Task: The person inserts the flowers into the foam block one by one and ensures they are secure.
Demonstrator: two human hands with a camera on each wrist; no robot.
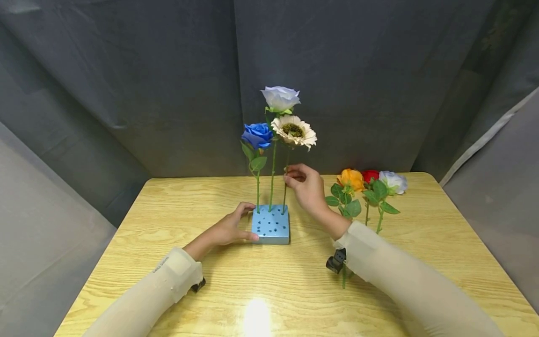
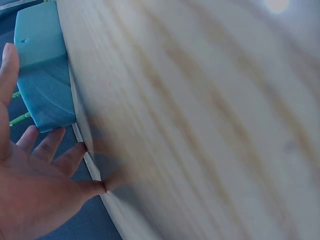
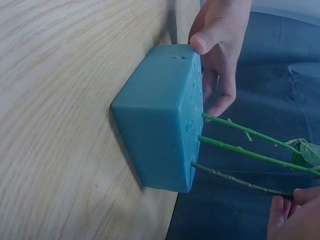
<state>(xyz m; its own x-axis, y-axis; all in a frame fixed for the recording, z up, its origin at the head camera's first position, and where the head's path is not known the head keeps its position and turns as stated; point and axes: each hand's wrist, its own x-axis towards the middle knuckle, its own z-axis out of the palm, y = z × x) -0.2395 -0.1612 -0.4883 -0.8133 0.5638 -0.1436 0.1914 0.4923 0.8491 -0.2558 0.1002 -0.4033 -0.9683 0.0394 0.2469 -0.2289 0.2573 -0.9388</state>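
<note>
A light-blue flower foam block [image 1: 271, 238] with several holes in its top sits on the table. My left hand [image 1: 227, 229] grips its left side, thumb at the front corner and fingers by the back one. Three artificial flowers stand upright in the back row of holes: a blue rose [image 1: 257, 135], a taller pale lavender rose [image 1: 280, 99] and a cream sunflower [image 1: 309, 135]. With thumb and fingers my right hand [image 1: 309, 189] pinches the sunflower's stem partway up. In the right wrist view the lower end of that dark stem [image 3: 225, 176] meets the foam's top face.
On the right of the table [image 1: 168, 201] lie an orange rose [image 1: 351, 179], a red rose [image 1: 370, 175] and another pale rose [image 1: 393, 181], partly behind my right forearm. A dark grey curtain [image 1: 168, 93] hangs behind the table's back edge.
</note>
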